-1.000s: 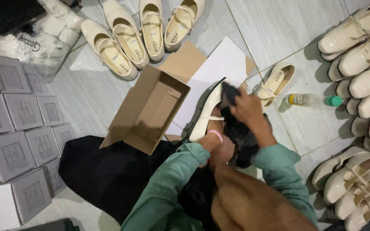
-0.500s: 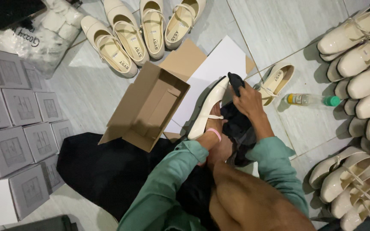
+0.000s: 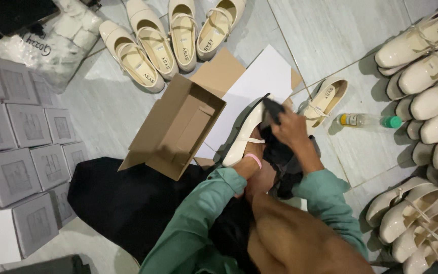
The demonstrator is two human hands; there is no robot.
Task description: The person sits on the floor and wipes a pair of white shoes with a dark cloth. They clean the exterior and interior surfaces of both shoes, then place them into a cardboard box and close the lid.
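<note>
1. Head view, nearest: green sleeves, knees, black cloth spread on floor (image 3: 122,203) at lower left.
2. Left hand (image 3: 252,152) grips heel end of cream shoe (image 3: 244,134); fingers mostly hidden inside, closed on it.
3. Right hand (image 3: 292,129) closed on dark rag (image 3: 274,109), pressed on shoe's upper side.
4. Shoe held over lap; long axis diagonal, toe up-right, heel toward body.
5. Open cardboard box (image 3: 178,127) just left of shoe, flaps out, mouth facing up-right; white sheet (image 3: 259,76) behind.
6. Loose shoe (image 3: 325,99) just right of hands; small bottle (image 3: 366,120), green cap, lying beyond it.
7. Edges: grey boxes (image 3: 21,167) stacked left; shoe rows (image 3: 432,76) crowd right edge.
8. Far: four shoes (image 3: 168,40) in a row; plastic bag (image 3: 57,45) top left.
9. Grey tile floor (image 3: 330,30); bare patch upper right.
</note>
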